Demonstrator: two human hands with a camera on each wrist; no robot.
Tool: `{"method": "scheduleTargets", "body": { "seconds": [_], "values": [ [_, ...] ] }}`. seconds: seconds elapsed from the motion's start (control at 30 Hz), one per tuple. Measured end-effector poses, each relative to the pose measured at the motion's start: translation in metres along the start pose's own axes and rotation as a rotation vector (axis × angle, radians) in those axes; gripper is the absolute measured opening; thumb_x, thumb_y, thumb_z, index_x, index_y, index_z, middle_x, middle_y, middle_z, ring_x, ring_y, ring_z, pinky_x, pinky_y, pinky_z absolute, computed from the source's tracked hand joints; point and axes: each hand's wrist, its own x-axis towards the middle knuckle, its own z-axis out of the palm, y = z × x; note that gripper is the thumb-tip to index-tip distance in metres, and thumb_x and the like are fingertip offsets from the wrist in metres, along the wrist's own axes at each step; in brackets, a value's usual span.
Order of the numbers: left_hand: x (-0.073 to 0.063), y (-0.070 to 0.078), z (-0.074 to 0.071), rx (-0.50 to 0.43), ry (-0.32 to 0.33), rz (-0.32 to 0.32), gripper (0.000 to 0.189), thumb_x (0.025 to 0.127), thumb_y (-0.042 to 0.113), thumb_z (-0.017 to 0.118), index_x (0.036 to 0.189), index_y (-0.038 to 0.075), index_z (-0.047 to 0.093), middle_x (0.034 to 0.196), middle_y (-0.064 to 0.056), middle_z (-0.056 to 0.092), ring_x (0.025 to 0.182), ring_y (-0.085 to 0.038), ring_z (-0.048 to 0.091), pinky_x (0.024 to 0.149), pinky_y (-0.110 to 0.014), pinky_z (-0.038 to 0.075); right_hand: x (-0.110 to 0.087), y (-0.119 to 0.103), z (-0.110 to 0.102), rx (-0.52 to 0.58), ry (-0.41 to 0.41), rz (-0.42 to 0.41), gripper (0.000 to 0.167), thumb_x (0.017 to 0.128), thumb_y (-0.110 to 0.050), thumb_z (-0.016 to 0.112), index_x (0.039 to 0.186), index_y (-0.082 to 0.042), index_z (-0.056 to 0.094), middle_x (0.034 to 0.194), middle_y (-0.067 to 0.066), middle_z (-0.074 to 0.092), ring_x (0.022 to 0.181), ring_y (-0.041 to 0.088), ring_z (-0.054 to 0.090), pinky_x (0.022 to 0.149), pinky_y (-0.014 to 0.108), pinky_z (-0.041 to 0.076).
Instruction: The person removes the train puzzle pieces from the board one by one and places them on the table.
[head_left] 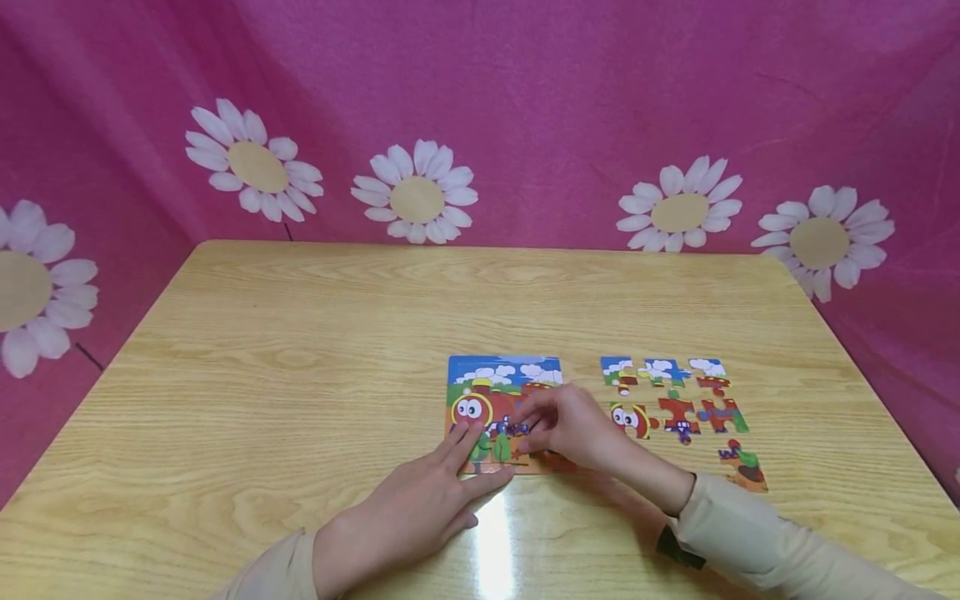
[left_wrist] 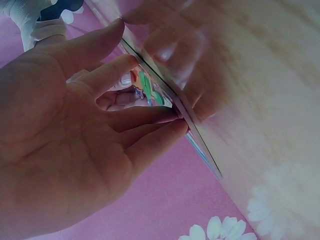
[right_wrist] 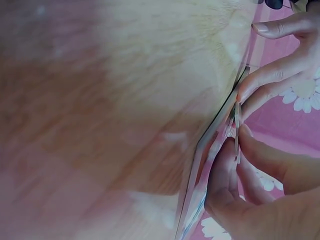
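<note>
A puzzle board [head_left: 502, 367] printed with a cartoon train lies on the wooden table. My left hand [head_left: 408, 508] rests at its lower left, with straight fingers touching the board's surface and front edge. Over the board's right part, my right hand [head_left: 573, 429] pinches a thin puzzle piece [right_wrist: 237, 135] between thumb and fingers, tilted up from the board [right_wrist: 192, 170]. Its printed face shows green and orange in the left wrist view, where the piece [left_wrist: 147, 87] appears beyond my left hand [left_wrist: 75, 130]. The right hand hides the board's right side.
Right of the board, several loose pieces lie in rows, among them an eye piece [head_left: 628, 419], a cloud piece [head_left: 662, 371] and a corner piece [head_left: 746, 468]. A pink curtain [head_left: 540, 108] with daisies stands behind the table [head_left: 300, 358].
</note>
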Motion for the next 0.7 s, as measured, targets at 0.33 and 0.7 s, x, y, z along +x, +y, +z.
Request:
{"method": "scheduleTargets", "body": {
  "seconds": [0.33,0.7],
  "values": [
    [0.001,0.001,0.001,-0.012,-0.004,-0.006,0.051,0.094,0.026,0.066,0.143,0.03,0.053,0.155,-0.026,0.027,0.143,-0.038,0.028,0.084,-0.042,0.055,-0.006,0.002,-0.009,0.119,-0.007,0.045,0.013,0.082,0.002,0.076,0.095,0.0,0.076,0.08,0.006,0.072,0.064,0.015,0.064,0.057,0.028,0.054],
    [0.001,0.002,0.001,-0.015,-0.015,-0.02,0.053,0.095,0.026,0.065,0.145,0.03,0.051,0.154,-0.026,0.029,0.142,-0.039,0.028,0.086,-0.043,0.054,-0.029,0.014,-0.046,0.101,0.051,0.058,0.015,0.084,-0.008,0.077,0.098,-0.002,0.075,0.087,0.008,0.072,0.075,0.017,0.068,0.063,0.026,0.054]
  ]
}}
